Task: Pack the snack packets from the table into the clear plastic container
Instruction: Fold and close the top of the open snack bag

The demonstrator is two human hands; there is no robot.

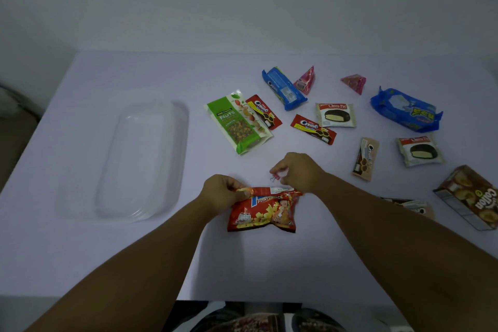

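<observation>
Head view, looking down: a red crinkly potato snack bag [262, 210] lies on the pale lilac desk [269, 264] near the person. The left hand [225, 191] pinches the bag's top left corner with curled fingers; the right hand [299, 172] has curled fingers at the top right edge, though I cannot tell whether they grip it. The clear plastic rectangular container [140, 162] sits to the left, apart from the bag. Beyond lie a green nuts pouch [238, 121] and 2 white Choco Pie packets [335, 115].
</observation>
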